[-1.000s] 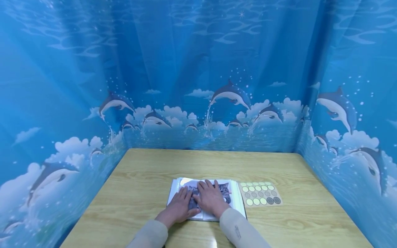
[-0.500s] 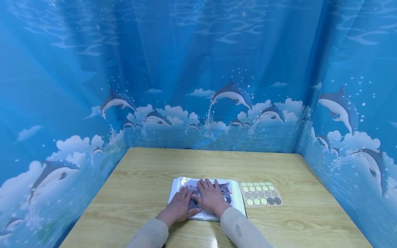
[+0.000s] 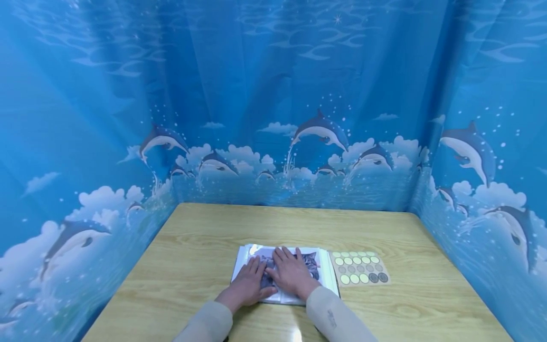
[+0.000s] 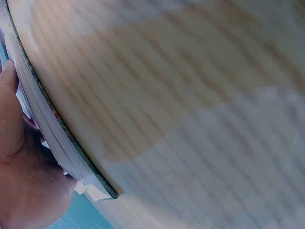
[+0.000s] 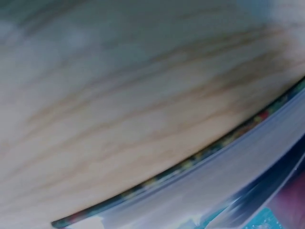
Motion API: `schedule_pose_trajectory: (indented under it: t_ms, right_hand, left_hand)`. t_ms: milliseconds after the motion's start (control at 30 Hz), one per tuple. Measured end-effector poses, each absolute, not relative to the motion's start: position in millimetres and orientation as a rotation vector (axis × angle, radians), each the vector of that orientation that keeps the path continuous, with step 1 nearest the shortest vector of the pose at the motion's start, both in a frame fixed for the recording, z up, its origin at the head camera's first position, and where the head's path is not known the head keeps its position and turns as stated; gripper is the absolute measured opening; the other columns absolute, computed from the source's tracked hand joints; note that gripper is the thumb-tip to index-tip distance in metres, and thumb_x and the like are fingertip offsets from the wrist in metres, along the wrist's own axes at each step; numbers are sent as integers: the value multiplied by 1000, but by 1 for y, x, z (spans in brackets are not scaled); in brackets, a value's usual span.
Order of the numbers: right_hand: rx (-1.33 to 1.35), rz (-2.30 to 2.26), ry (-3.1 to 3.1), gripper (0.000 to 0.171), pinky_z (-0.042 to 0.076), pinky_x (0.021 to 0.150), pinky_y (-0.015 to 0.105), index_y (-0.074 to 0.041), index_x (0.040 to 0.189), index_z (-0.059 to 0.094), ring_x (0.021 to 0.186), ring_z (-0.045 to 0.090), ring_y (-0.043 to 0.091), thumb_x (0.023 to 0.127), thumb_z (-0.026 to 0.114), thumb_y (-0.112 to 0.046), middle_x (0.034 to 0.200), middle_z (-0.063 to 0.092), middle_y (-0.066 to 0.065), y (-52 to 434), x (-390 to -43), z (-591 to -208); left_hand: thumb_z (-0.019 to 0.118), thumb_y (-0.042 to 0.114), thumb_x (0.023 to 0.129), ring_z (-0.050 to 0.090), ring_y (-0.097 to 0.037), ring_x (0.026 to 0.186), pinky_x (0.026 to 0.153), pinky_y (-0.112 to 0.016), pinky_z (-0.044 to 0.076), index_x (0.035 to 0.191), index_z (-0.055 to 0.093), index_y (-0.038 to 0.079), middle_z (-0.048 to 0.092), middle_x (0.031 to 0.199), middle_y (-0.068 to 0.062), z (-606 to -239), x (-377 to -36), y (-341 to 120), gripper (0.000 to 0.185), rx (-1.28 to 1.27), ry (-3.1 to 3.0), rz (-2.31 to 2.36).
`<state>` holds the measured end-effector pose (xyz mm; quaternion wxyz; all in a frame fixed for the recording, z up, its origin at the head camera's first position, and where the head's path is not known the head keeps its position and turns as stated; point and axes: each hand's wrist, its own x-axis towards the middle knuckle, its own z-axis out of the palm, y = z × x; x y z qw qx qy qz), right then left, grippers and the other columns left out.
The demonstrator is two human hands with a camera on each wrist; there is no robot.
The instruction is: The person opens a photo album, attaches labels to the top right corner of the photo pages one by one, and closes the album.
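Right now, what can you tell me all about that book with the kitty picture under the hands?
The album of clear plastic pages with a grey tabby cat photo lies flat on the light wooden table, near its front edge. Its stacked white-edged pages look glossy, and a thin dark patterned cover shows underneath in the wrist views. The left hand and right hand rest on it side by side, their fingers straight, covering much of the photo. A tan sticker sheet of round dots lies just right of it.

Head cam looks forward and down from above my arms, wide on the table (image 3: 205,247). Both wrist cams sit very close, grazing the tabletop, sharing the album (image 3: 325,273) edge with head view.
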<state>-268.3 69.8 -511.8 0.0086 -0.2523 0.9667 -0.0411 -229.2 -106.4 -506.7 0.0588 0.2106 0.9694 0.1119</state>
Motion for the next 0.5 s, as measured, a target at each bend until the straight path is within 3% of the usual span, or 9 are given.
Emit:
schedule_pose_trajectory:
  t_ms: [500]
  right_hand:
    - [-829,-71,3047,66,13,117,62,-13,153,37,147,27,30,104,26,-57,159,32,7,78,-268,-511]
  left_hand:
    - [53,62,93,20,-44,145,117,-55,23,150,34,-4,23,157,-29,-505,-229,-105,90,588,2917,352]
